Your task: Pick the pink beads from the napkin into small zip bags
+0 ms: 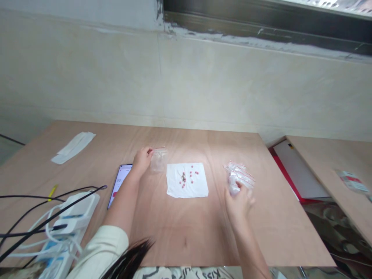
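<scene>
A clear zip bag [159, 161] lies left of the white sheet, its top corner pinched by my left hand [142, 160]. Several small pinkish-red pieces are scattered on the white sheet [174, 188], with a small greenish cluster among them. To the right, my right hand [240, 201] is at a pile of clear plastic bags [240, 172], its fingers curled over the near edge. Whether those fingers grip a bag is too blurred to tell.
A phone [119, 180] lies partly under my left forearm. White power strips [78, 213] with black and white cables fill the near left. White paper strips [73, 147] lie at the back left. Beyond the table's right edge stands another table [328, 155] with a small packet.
</scene>
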`<state>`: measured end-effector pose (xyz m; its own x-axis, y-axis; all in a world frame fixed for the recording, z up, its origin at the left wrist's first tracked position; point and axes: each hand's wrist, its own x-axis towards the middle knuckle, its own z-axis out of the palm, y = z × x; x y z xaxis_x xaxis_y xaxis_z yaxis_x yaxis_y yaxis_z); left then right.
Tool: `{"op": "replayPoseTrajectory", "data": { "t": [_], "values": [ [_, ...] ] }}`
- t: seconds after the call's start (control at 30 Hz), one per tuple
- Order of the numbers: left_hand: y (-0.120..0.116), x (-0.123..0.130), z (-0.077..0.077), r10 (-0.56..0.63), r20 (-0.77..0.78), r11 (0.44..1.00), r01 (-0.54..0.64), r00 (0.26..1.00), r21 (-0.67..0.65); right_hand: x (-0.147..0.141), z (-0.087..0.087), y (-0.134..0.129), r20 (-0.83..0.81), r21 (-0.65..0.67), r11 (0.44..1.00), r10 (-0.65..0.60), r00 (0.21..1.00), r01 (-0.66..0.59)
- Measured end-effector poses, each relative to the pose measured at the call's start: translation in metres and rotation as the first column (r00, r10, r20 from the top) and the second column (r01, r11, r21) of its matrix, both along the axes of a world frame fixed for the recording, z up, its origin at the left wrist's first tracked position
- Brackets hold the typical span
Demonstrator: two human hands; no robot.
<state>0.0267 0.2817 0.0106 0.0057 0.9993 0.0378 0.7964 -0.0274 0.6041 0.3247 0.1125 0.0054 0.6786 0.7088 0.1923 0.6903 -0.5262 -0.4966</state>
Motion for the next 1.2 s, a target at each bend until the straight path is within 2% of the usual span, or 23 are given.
{"op": "replayPoseTrajectory", "data": {
  "t": [0.07, 0.13, 0.23, 0.33, 0.37, 0.4, 0.47, 0.57, 0.63, 0.67, 0.73, 0.8, 0.83, 0.9, 0.97, 1.0, 1.07, 1.13, 1.2],
  "values": [
    [0.02, -0.003, -0.004, 0.044, -0.019, 0.999, -0.044, 0.999, 0.0, 0.015, -0.008, -0.012, 0.087, -0.123, 0.987, -0.094, 0.992, 0.104],
    [0.032, -0.003, -0.007, 0.082, -0.035, 0.997, -0.082, 0.996, -0.005, 0.021, -0.013, -0.022, 0.12, -0.208, 0.965, -0.136, 0.983, 0.159],
    [0.028, -0.003, -0.007, 0.109, -0.054, 0.994, -0.108, 0.993, 0.025, 0.023, -0.016, -0.032, 0.116, -0.23, 0.963, -0.112, 0.987, 0.137],
    [0.004, -0.002, -0.008, 0.025, -0.06, 0.998, -0.021, 0.998, 0.065, 0.025, -0.014, -0.038, 0.076, -0.133, 0.987, -0.075, 0.994, 0.085],
    [-0.007, -0.001, -0.01, -0.048, -0.06, 0.997, 0.052, 0.997, 0.063, 0.027, -0.012, -0.04, 0.046, -0.099, 0.992, -0.076, 0.996, 0.08],
    [-0.017, 0.0, -0.013, -0.185, -0.083, 0.98, 0.191, 0.979, 0.064, 0.028, -0.011, -0.042, 0.009, -0.071, 0.994, -0.085, 0.996, 0.086],
    [-0.032, 0.003, -0.021, -0.302, -0.135, 0.95, 0.31, 0.944, 0.046, 0.032, -0.005, -0.046, -0.082, -0.04, 0.991, -0.128, 0.988, 0.125],
    [-0.038, 0.007, -0.03, -0.336, -0.184, 0.938, 0.346, 0.924, 0.023, 0.034, 0.008, -0.052, -0.208, 0.056, 0.969, -0.223, 0.952, 0.239],
    [-0.035, 0.009, -0.026, -0.298, -0.208, 0.95, 0.311, 0.932, 0.029, 0.029, 0.019, -0.053, -0.323, 0.187, 0.944, -0.203, 0.925, 0.272],
    [-0.034, 0.01, -0.02, -0.271, -0.208, 0.957, 0.285, 0.94, 0.042, 0.025, 0.025, -0.052, -0.396, 0.251, 0.934, -0.14, 0.908, 0.254],
    [-0.037, 0.016, -0.002, -0.236, -0.156, 0.965, 0.25, 0.959, 0.079, 0.01, 0.034, -0.046, -0.547, 0.332, 0.932, 0.066, 0.834, 0.144],
    [-0.05, 0.026, 0.021, -0.321, -0.014, 0.942, 0.321, 0.947, 0.096, -0.009, 0.04, -0.037, -0.671, 0.345, 0.938, 0.277, 0.688, -0.042],
    [-0.06, 0.032, 0.032, -0.412, 0.081, 0.911, 0.408, 0.907, 0.067, -0.02, 0.04, -0.032, -0.71, 0.347, 0.926, 0.364, 0.603, -0.149],
    [-0.083, 0.044, 0.048, -0.586, 0.236, 0.796, 0.605, 0.775, -0.009, -0.04, 0.038, -0.021, -0.752, 0.362, 0.861, 0.497, 0.433, -0.358],
    [-0.104, 0.052, 0.056, -0.684, 0.323, 0.678, 0.734, 0.654, -0.048, -0.056, 0.034, -0.013, -0.742, 0.377, 0.781, 0.577, 0.343, -0.498],
    [-0.112, 0.054, 0.057, -0.686, 0.343, 0.668, 0.742, 0.642, -0.055, -0.062, 0.031, -0.009, -0.73, 0.379, 0.754, 0.6, 0.328, -0.537],
    [-0.121, 0.055, 0.056, -0.639, 0.39, 0.694, 0.716, 0.663, -0.08, -0.067, 0.028, -0.004, -0.698, 0.37, 0.729, 0.628, 0.345, -0.576],
    [-0.123, 0.052, 0.055, -0.566, 0.448, 0.726, 0.676, 0.692, -0.127, -0.068, 0.027, 0.0, -0.664, 0.358, 0.715, 0.647, 0.375, -0.6],
    [-0.122, 0.05, 0.056, -0.532, 0.485, 0.721, 0.672, 0.694, -0.169, -0.066, 0.028, 0.003, -0.63, 0.345, 0.692, 0.671, 0.39, -0.634]
  ]
}}
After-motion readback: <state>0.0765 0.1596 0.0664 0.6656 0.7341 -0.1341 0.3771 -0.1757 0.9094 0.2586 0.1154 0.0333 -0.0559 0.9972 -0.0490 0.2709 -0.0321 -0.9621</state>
